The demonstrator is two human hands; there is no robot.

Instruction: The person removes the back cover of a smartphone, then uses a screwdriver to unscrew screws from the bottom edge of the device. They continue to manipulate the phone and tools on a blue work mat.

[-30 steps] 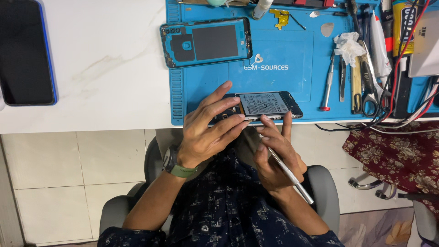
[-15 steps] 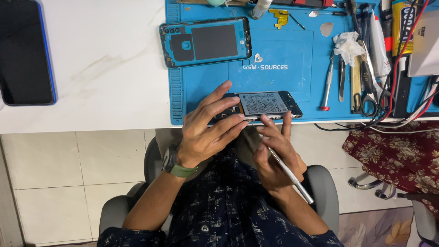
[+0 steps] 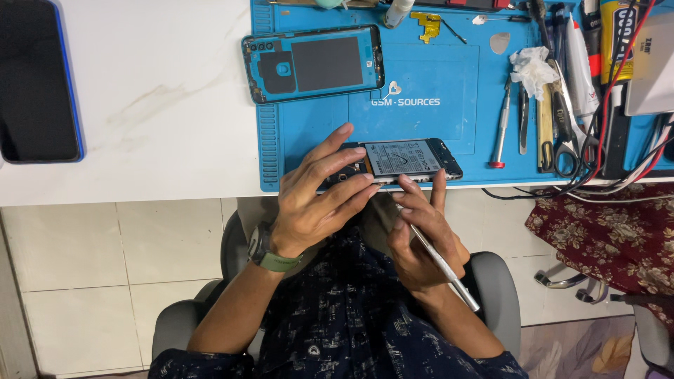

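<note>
Landmark: blue repair mat (image 3: 449, 91) on the white worktop (image 3: 140, 105).

Opened phone (image 3: 404, 160), back cover off, battery face up, lies at the mat's near edge, long axis running along that edge.

Left hand (image 3: 316, 200): fingers spread and laid over the phone's left end, fingertips on its upper face and near side. It steadies the phone more than grips it. Green-strapped watch (image 3: 270, 256) on that wrist.

Right hand (image 3: 421, 235): just off the mat's near edge, fingers pressed together around a slim metal tool (image 3: 439, 260) held like a pen. The tip meets the phone's near long edge; the exact contact point is hidden by the fingers. The index finger rests against the phone's edge.

Elsewhere on the mat:
- Removed back cover (image 3: 312, 64), inner side up, at the far left corner, well apart from the phone.
- Red-tipped screwdriver (image 3: 501, 126), tweezers (image 3: 523, 119) and scissors (image 3: 565, 133) in a row at the right side.
- Crumpled white tissue (image 3: 531, 68) above those tools.

Off the mat, far to its left: a dark device with blue edge (image 3: 38, 81), screen dark.
</note>
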